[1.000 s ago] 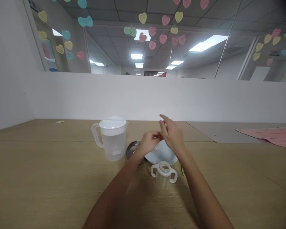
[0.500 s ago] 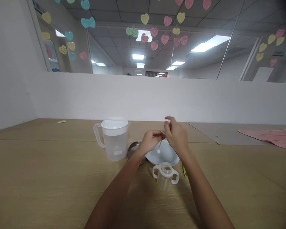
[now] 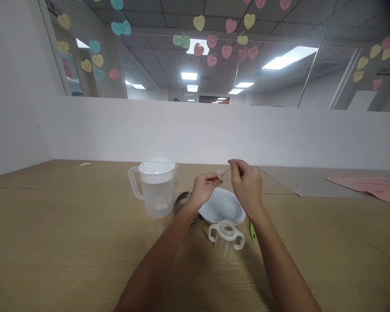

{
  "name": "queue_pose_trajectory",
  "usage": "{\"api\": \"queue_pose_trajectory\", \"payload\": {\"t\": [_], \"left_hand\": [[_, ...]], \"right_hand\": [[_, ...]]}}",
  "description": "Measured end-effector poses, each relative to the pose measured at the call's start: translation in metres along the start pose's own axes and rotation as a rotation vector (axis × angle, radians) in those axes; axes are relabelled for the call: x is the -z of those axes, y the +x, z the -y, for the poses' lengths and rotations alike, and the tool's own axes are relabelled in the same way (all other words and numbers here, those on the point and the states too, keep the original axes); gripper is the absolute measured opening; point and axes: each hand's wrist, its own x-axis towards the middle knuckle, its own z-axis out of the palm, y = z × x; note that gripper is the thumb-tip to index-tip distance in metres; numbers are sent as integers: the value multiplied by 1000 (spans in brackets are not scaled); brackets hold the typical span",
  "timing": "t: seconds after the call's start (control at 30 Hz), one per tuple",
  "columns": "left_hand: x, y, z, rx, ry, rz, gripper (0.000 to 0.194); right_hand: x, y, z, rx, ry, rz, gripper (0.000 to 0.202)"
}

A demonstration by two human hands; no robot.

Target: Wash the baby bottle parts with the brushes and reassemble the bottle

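Over the white bowl [image 3: 221, 208], my left hand [image 3: 202, 190] pinches a small round translucent piece [image 3: 220, 174] at its fingertips. A thin wire-like rod [image 3: 226, 170] runs from that piece up to my right hand [image 3: 246, 182], whose thumb and fingers are closed on its upper end. Whether the rod passes right through the piece I cannot tell. Below the bowl stands a clear two-handled cup [image 3: 226, 236] with a white collar and an open top. A round metal dish [image 3: 181, 203] lies left of the bowl, partly hidden by my left forearm.
A lidded clear plastic pitcher [image 3: 158, 193] stands to the left. A green handle [image 3: 252, 232] shows beside my right forearm. Pink cloth [image 3: 370, 186] lies on a grey mat [image 3: 307, 180] at right. Behind the wooden table [image 3: 68, 242] rises a white wall [image 3: 149, 130].
Both hands have tipped what they hold: the rod now slants and the round piece faces me. The thin stem with a white tip that hung over the bowl is out of sight.
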Motion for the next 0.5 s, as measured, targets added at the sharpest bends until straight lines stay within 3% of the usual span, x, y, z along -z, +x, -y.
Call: {"api": "queue_pose_trajectory", "payload": {"t": [0.23, 0.33, 0.5], "left_hand": [[5, 2, -13, -57, 33, -68, 23], [6, 1, -20, -76, 68, -91, 25], [4, -2, -23, -143, 79, -67, 29]], "right_hand": [[-6, -5, 1, -7, -69, 280, 33], [-7, -5, 3, -6, -65, 254, 31], [-4, -3, 6, 50, -39, 100, 25]]}}
